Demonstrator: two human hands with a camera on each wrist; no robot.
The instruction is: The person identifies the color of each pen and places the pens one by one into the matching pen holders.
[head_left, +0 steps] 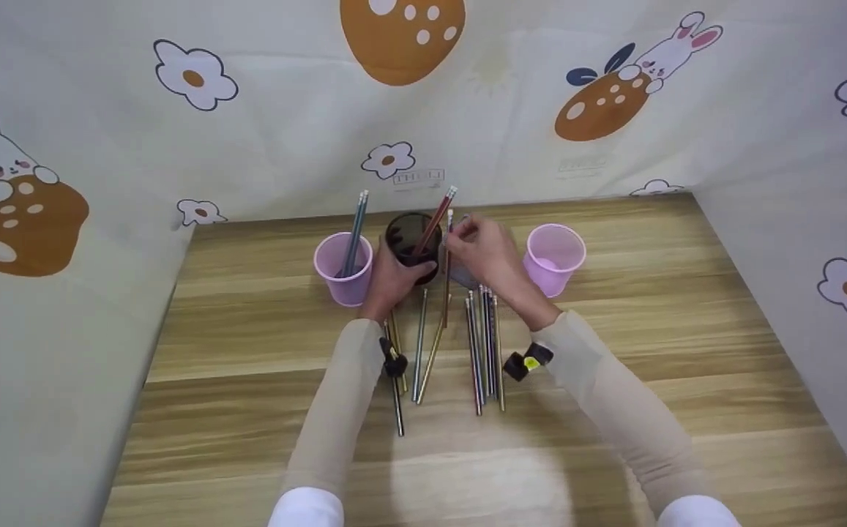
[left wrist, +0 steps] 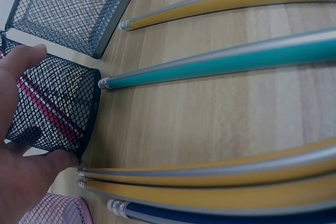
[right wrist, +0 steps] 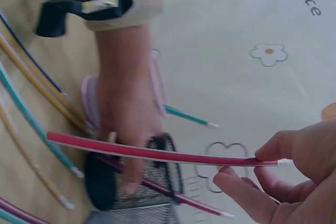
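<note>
My left hand grips a black mesh pencil cup from its near left side, the thumb across its front. Red pencils lean inside that cup, erasers up. Between the fingertips of my right hand is another red pencil, pinched close to its white eraser. It hangs with its eraser up just right of the cup, its lower end over the loose pencils in the head view. A second mesh holder stands beside the first, partly hidden by my right hand in the head view.
A pink cup with teal pencils stands at the left, and another pink cup at the right. Loose teal pencil, yellow pencil and several others lie on the wooden table. A patterned sheet rises behind.
</note>
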